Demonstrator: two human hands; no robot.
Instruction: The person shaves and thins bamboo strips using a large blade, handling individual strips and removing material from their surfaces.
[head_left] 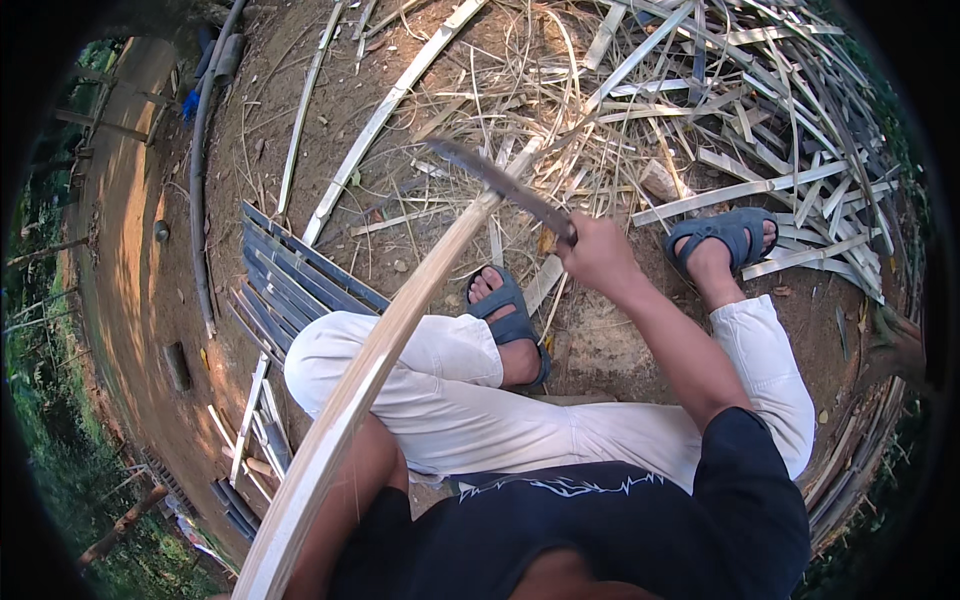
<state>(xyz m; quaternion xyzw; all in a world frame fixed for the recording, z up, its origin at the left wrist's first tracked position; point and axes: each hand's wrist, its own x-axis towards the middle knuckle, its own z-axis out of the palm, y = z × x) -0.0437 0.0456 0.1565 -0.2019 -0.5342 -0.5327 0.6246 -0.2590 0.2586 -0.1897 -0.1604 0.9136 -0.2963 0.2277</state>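
Note:
My right hand (598, 258) is closed round the handle of a long dark-bladed knife (500, 183). Its blade points to the far left and lies across a long pale split-bamboo strip (385, 335), near the strip's far end. From the lower left edge the strip runs up past my bent left knee, slanting away to the far middle. My left arm shows beside the strip's near part, but the left hand itself is hidden.
Curly shavings (510, 110) lie beyond my feet. Split strips (800, 150) are heaped at the far right. A stack of dark bamboo slats (290, 270) rests left of my knee. A long pole (200, 170) lies on the dirt at far left.

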